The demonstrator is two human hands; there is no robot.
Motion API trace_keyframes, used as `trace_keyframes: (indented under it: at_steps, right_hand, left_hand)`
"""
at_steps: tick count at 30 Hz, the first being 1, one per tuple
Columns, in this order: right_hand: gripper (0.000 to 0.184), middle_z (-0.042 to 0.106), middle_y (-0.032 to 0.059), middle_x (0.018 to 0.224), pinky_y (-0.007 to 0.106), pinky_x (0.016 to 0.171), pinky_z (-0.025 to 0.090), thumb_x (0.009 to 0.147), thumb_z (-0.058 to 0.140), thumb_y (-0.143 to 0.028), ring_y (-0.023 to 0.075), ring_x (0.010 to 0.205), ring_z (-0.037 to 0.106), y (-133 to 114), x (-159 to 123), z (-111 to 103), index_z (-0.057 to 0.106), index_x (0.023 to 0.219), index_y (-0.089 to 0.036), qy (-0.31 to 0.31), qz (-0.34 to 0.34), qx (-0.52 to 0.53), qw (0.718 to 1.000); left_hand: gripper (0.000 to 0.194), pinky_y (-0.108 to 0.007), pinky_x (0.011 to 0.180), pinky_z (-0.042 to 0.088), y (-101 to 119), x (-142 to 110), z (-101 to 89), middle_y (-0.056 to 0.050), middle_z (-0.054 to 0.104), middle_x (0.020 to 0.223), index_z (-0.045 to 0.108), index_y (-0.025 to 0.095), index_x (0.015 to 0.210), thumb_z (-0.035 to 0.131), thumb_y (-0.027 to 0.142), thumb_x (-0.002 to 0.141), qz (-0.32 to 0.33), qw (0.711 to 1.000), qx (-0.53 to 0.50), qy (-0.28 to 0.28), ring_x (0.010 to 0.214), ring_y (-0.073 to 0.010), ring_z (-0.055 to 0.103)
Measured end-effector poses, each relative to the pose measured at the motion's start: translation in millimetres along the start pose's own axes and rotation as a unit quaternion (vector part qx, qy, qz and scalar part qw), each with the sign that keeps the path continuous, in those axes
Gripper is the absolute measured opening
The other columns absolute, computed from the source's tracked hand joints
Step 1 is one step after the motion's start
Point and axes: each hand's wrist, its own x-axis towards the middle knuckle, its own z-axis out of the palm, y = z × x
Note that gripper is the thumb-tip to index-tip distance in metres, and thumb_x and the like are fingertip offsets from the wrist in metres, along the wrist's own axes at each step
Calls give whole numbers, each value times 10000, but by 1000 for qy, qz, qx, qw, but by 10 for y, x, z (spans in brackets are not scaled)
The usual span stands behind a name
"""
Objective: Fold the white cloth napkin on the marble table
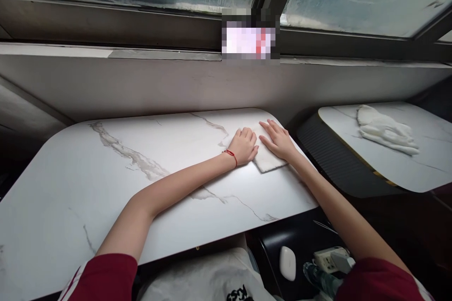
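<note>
A folded white cloth (270, 162) lies flat near the right end of a white marble-patterned table (169, 146). My left hand (243, 146), with a red cord bracelet at its wrist, is curled with its fingers closed at the cloth's left edge; its fingertips are partly hidden. On the cloth's upper right part rests my right hand (278, 142), palm down, fingers stretched out and slightly apart. The two hands are close together without touching.
A second marble-patterned table (431, 155) stands to the right, bearing a crumpled white cloth (386, 131). Behind are a wall and windows (353, 0). Below the near edge are a white rounded case (287, 263), a power strip (328, 258) and a clear bottle (319, 277).
</note>
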Motion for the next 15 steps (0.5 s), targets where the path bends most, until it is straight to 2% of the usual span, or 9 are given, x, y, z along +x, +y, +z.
trace_keyframes:
  at_steps: [3,8,15]
  right_hand:
    - [608,437,173,1595,539,1152,374,1012,322,-529,321,1499,383,23,166,53,452,1513,-212,3,9,4,1000]
    - [617,430,162,1600,530,1165,361,1009,321,-537,310,1502,372,84,365,110,438,1525,-219,3,26,-3,1000]
    - [602,447,153,1588,587,1159,334,994,372,-534,360,1487,376,222,605,194,463,1515,-245,27,31,50,998]
  left_hand:
    - [556,-456,1047,355,-43,102,59,-280,487,1499,449,-20,1461,324,319,1039,-24,1000,10,-3,1371,-365,444]
    - [548,-479,1027,379,-167,279,82,-301,530,1439,476,-39,1430,357,300,1016,-22,1000,1,-8,1318,-377,488]
    - [542,-494,1043,376,-321,495,182,-301,477,1505,471,-16,1451,374,268,1000,-42,999,-28,11,1366,-375,454]
